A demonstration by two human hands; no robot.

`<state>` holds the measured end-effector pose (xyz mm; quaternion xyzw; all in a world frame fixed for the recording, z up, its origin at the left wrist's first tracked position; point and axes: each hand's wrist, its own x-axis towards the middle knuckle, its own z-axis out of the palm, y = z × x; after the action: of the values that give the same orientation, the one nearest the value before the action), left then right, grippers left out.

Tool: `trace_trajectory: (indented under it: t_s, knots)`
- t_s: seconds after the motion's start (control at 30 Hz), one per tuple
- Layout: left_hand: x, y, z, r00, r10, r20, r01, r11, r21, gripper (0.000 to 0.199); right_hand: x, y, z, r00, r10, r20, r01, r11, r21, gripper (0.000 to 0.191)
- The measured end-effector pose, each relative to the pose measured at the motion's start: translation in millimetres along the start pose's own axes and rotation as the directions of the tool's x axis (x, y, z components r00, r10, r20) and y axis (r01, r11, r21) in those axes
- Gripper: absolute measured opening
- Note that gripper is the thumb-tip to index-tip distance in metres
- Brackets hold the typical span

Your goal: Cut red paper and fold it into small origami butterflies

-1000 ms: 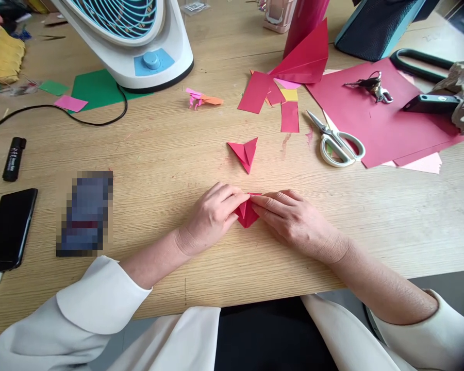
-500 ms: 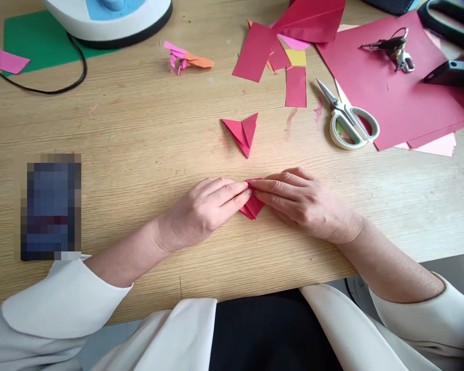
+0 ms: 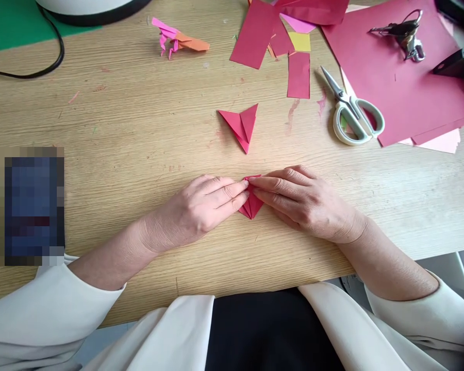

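Note:
A small folded red paper [image 3: 251, 207] lies on the wooden table, its pointed end toward me. The fingertips of my left hand [image 3: 206, 203] press on its left side, fingers together. From the right, my right hand [image 3: 301, 198] presses on the same paper, and the fingertips of both hands meet near its top edge. Fingers cover much of the paper, and both thumbs are hidden. Just beyond my hands lies a second folded red piece [image 3: 242, 126] with three points, touched by neither hand.
White-handled scissors [image 3: 353, 113] lie at the right, beside large red sheets [image 3: 402, 98] with keys [image 3: 408, 38] on top. Red cut pieces [image 3: 253, 33] lie at the back. A pink and orange folded figure [image 3: 181, 40] stands back left. A blurred dark phone-like object [image 3: 33, 206] is at left.
The view has shifted and turned slightly, so objects at the back sit higher in the picture. Both hands stay on the small red paper, with hardly any movement.

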<state>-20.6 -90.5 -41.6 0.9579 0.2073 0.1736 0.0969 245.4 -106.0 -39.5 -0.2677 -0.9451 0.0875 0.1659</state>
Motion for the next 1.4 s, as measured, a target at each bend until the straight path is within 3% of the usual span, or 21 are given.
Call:
trace_trajectory:
  t_s: [0.27, 0.57, 1.0, 1.23, 1.4]
  knots:
    - [2, 1, -3.3, 0.998, 0.001, 0.064, -0.005, 0.997, 0.076, 0.038, -5, -7, -1, 0.997, -0.066, 0.030, 0.067, 0.998, -0.017, 0.030]
    - [0, 0, -4.5, 0.998, 0.006, 0.062, -0.007, 1.000, 0.017, 0.041, -5, -12, -3, 0.995, -0.097, 0.025, 0.096, 0.994, 0.044, 0.030]
    - [0, 1, -5.5, 0.999, -0.015, 0.048, 0.016, 1.000, -0.019, 0.042, -8, -17, 0, 0.997, -0.036, 0.065, 0.030, 0.996, 0.085, 0.039]
    - [-3, 4, -7.4, 0.993, 0.075, 0.087, -0.092, 0.975, 0.204, 0.040, -6, -19, 0, 0.996, -0.062, 0.057, 0.060, 0.998, 0.030, 0.038]
    - [-3, 6, -7.9, 0.992, 0.069, 0.101, -0.093, 0.959, 0.266, 0.037, -6, -20, 2, 0.997, -0.050, 0.054, 0.048, 0.998, 0.031, 0.038]
